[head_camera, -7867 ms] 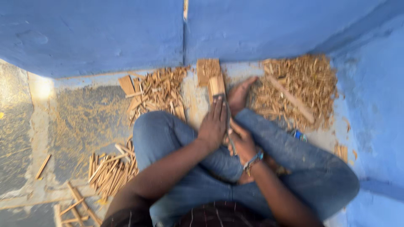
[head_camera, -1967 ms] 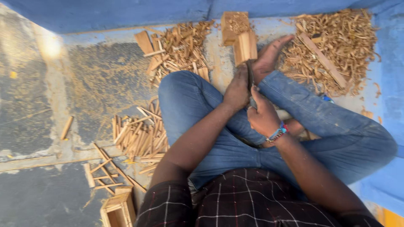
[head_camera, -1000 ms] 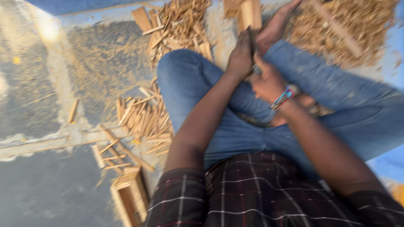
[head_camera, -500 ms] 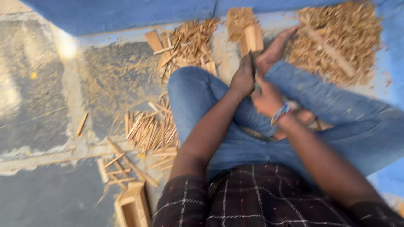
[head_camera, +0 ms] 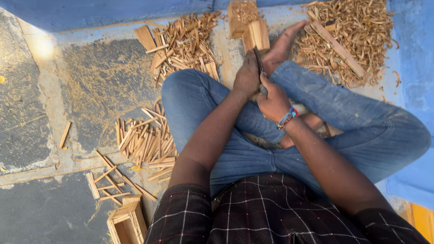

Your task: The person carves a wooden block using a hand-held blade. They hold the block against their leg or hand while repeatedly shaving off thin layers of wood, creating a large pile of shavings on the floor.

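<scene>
Wood is everywhere around the person sitting cross-legged on the floor (head_camera: 90, 81). Both hands are close together above the knees. The left hand (head_camera: 247, 74) is closed around a thin dark blade (head_camera: 258, 59) that points up and away. The right hand (head_camera: 272, 100) is curled tight just beside it, touching the left hand, and what it grips is hidden from me. A bead bracelet (head_camera: 288, 117) sits on the right wrist. Just past the hands, a bare foot (head_camera: 282, 45) rests beside a small wood block (head_camera: 257, 35) that stands on the floor. Left of the block lies a heap of split sticks (head_camera: 185, 43). To the right is a big pile of curly shavings (head_camera: 352, 36) with a long flat strip (head_camera: 338, 47) on top. Near the left knee lie more thin sticks (head_camera: 144, 140), and a small wooden box (head_camera: 127, 223) sits at the bottom.
</scene>
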